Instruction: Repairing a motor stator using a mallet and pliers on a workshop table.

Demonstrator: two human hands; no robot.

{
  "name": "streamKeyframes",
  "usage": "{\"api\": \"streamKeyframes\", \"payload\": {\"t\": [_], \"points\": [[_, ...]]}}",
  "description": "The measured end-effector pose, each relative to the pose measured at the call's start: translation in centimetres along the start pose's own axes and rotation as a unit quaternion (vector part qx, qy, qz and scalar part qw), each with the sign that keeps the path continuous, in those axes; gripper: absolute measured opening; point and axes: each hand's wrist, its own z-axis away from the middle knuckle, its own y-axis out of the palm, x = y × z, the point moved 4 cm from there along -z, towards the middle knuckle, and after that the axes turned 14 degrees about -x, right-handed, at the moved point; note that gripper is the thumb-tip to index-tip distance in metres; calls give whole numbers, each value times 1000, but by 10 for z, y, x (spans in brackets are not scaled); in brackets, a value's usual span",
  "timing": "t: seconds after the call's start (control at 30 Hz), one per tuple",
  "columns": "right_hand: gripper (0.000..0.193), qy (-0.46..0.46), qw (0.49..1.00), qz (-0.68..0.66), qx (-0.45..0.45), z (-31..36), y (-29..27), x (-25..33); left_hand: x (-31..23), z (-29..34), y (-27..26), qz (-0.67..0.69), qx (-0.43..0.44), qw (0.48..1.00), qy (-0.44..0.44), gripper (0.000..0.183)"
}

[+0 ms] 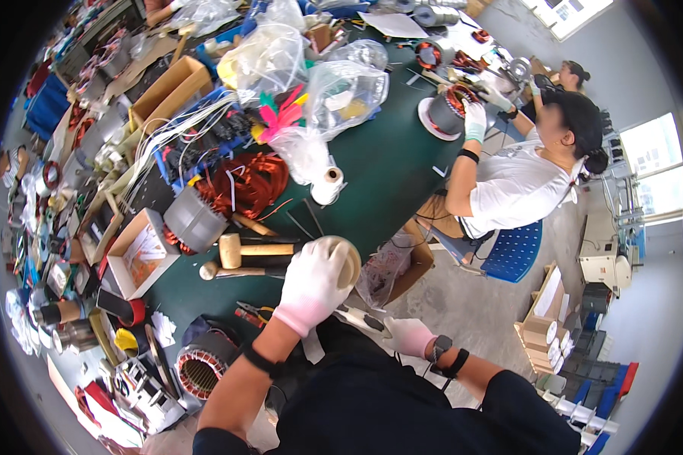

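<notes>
My left hand (pixel 315 282), in a white glove with a pink cuff, grips a beige roll of tape (pixel 349 262) at the table's near edge. Lower and to the right, my gloved right hand (pixel 407 336) is closed beside a white and dark elongated object (pixel 362 318); what its fingers hold is hidden. Left of my left hand lies a wooden mallet (pixel 231 250), with a round-headed wooden tool (pixel 209 271) just below it. Pliers (pixel 252 314) rest near my left wrist. A motor stator with copper windings (pixel 207 368) stands beside my left forearm.
Behind the mallets are a grey motor housing (pixel 193 220), bundled red copper wire (pixel 250 184) and a white roll (pixel 328 180). An open cardboard box (pixel 410 269) stands below the table edge. At right, a co-worker (pixel 516 178) handles another stator (pixel 448 114) beside a blue chair (pixel 514 252).
</notes>
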Motion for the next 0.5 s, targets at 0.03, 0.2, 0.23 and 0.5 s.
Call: {"api": "streamKeyframes", "payload": {"t": [0.03, 0.2, 0.23, 0.5], "points": [[36, 15, 1000, -17, -4, 6, -1, -2, -3, -18, 15, -8, 7, 1000, 13, 63], [38, 52, 997, -45, -38, 11, -7, 12, 16, -72, 104, -82, 64, 994, 10, 64], [38, 47, 997, -48, -45, 6, -5, 16, 37, -67, 123, -92, 20, 995, 18, 67], [27, -153, 982, 16, -110, -97, -10, 78, 49, -8, 71, 20, 17, 996, -83, 79]]}}
